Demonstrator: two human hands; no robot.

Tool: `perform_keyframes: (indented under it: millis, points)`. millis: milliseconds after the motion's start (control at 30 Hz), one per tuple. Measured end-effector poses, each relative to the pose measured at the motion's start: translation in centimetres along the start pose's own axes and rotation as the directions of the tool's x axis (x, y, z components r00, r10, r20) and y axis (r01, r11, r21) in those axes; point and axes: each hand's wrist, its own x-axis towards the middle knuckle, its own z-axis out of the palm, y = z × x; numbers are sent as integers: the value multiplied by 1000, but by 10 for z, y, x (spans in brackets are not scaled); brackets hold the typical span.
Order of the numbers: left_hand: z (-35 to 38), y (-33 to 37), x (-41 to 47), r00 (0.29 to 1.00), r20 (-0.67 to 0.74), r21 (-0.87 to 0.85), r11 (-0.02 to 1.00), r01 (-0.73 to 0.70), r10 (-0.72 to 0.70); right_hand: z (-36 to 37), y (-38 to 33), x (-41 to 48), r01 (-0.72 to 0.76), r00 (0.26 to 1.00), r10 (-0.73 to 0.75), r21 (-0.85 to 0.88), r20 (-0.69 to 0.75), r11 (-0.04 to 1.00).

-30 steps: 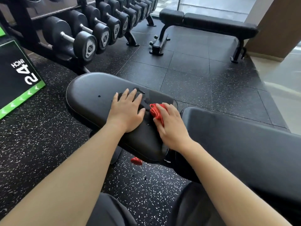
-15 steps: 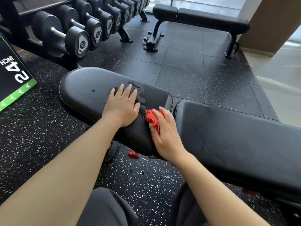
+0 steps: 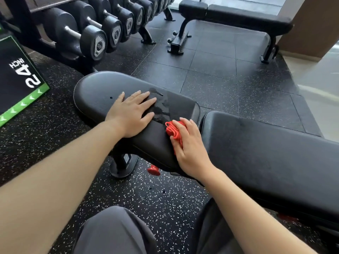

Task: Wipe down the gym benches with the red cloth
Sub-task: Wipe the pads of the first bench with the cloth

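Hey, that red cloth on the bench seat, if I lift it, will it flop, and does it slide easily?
The red cloth is bunched in soft folds under the right hand, so it would probably droop and unfold when lifted. Small and thin, it is likely light. The seat pad looks smooth and wet-streaked, so the cloth should glide when pushed.

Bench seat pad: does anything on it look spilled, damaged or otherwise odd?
Yes. A wet patch of smears and droplets sits on the seat pad between the left hand and the red cloth in the right hand, not yet wiped. A small dark dot left of the left hand may be a hole.
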Motion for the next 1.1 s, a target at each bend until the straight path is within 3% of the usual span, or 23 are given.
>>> perform_keyframes:
  millis: [233,467,733,900,1100]
  points:
    - [4,2,3,997,-53,-23,998,55,-56,4,-3,65,-5,999,12,-235,31,972]
    - [5,0,3,995,-79,-62,997,48,-53,-4,-9,31,82,993,-63,-200,100,976]
    - [6,-1,5,992,-113,-70,997,43,-50,4,8,126,23,998,-8,-239,62,971]
    - [4,-1,5,992,-115,-75,996,49,-57,0,8,161,-59,987,89,-214,132,975]
    - [4,1,2,991,-119,-89,995,50,-61,-5,12,111,99,991,-77,-217,108,971]
